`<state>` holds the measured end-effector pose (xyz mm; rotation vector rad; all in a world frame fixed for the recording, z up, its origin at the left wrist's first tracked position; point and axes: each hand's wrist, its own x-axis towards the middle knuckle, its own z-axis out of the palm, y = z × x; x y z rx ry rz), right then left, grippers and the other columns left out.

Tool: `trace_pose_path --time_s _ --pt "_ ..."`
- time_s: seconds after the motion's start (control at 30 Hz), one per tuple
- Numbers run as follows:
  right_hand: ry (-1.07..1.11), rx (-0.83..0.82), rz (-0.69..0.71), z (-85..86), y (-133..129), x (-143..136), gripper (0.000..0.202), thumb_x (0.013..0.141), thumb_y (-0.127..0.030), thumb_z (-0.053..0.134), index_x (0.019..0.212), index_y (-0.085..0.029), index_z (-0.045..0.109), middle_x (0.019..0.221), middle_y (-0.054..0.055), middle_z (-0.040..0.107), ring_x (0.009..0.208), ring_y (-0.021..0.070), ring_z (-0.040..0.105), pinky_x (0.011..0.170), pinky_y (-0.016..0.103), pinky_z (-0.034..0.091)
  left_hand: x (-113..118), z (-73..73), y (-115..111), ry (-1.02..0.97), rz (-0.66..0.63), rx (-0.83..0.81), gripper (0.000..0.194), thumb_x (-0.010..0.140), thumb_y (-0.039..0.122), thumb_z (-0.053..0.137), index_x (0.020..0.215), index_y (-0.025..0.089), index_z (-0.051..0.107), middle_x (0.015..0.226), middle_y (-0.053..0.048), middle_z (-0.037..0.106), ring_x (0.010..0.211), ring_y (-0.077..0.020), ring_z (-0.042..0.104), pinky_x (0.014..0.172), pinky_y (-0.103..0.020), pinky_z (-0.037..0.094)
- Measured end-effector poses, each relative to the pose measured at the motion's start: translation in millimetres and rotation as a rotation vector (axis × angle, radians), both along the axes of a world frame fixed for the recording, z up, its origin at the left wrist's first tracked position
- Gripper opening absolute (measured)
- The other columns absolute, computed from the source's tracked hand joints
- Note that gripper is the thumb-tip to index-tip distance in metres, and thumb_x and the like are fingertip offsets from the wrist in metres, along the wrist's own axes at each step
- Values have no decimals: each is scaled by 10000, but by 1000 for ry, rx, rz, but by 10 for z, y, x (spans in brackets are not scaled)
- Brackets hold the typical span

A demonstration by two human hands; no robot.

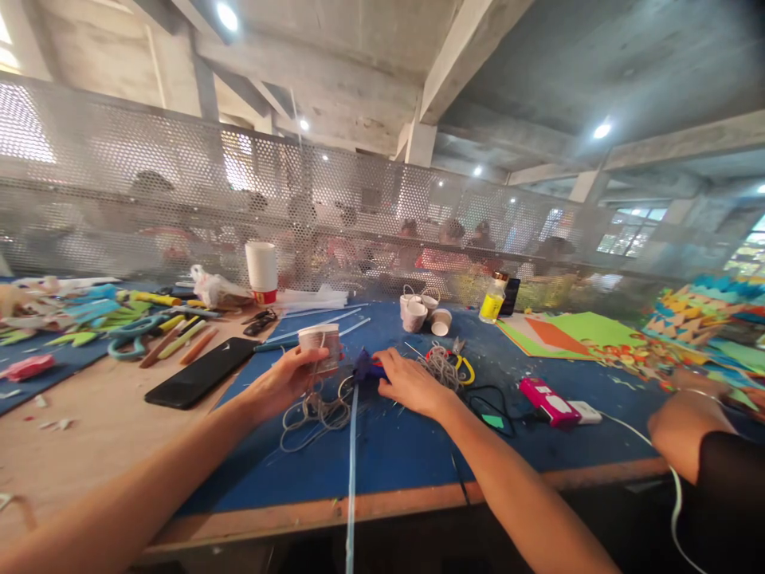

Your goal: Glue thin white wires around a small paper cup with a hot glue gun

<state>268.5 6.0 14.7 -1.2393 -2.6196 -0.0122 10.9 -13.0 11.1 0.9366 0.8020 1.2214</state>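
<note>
My left hand [291, 376] is closed around a small paper cup [321, 344] wrapped in grey string, holding it upright. A loose tangle of grey string [316, 414] lies under the cup. My right hand [412, 383] has its fingers curled over a blue glue gun [367, 367], whose nozzle points toward the cup. From the gun a long translucent glue stick [352, 478] runs over the table's front edge. Near my right hand lie a ball of grey string [441, 363] and yellow-handled scissors [464, 369]. Several small string-wrapped cups [413, 316] stand farther back.
A black phone [203, 373], clay-coloured sticks and blue-handled scissors [135, 339] lie left. White cups [261, 271] are stacked behind. A yellow-labelled bottle [493, 297], coloured paper [555, 333] and a pink power strip [548, 401] lie right. Another person's arm [687, 430] reaches in. A perforated screen [358, 215] stands behind.
</note>
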Motion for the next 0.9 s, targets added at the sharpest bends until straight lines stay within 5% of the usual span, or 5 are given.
trace_pose_path --time_s 0.2,0.33,0.53,0.9 --pt "224 57 -71 51 99 66 423 894 -211 593 1315 -217 551 1238 92 594 1011 216 665 872 315 486 -14 14 22 -31 42 -24 296 846 110 669 1135 118 730 1101 -134 790 971 -223 762 822 -263 621" --pt "439 91 -102 48 180 71 231 908 -293 650 1130 -226 647 1106 58 672 988 204 668 858 283 479 -13 5 27 -51 48 -18 325 828 116 681 1152 118 720 1124 -146 783 1007 -236 753 839 -280 615" --pt "732 -36 43 90 65 -12 332 961 -513 569 955 -196 667 854 34 716 753 172 644 720 258 484 6 5 15 -17 23 -33 347 790 166 720 1136 151 735 1129 -128 780 1058 -243 727 837 -278 586" --pt "686 -93 121 130 -93 -125 355 901 -515 669 804 -173 668 713 2 648 642 123 538 629 230 400 37 -34 23 3 -30 -20 273 802 204 647 1052 159 747 1064 -113 780 991 -238 707 882 -314 538"
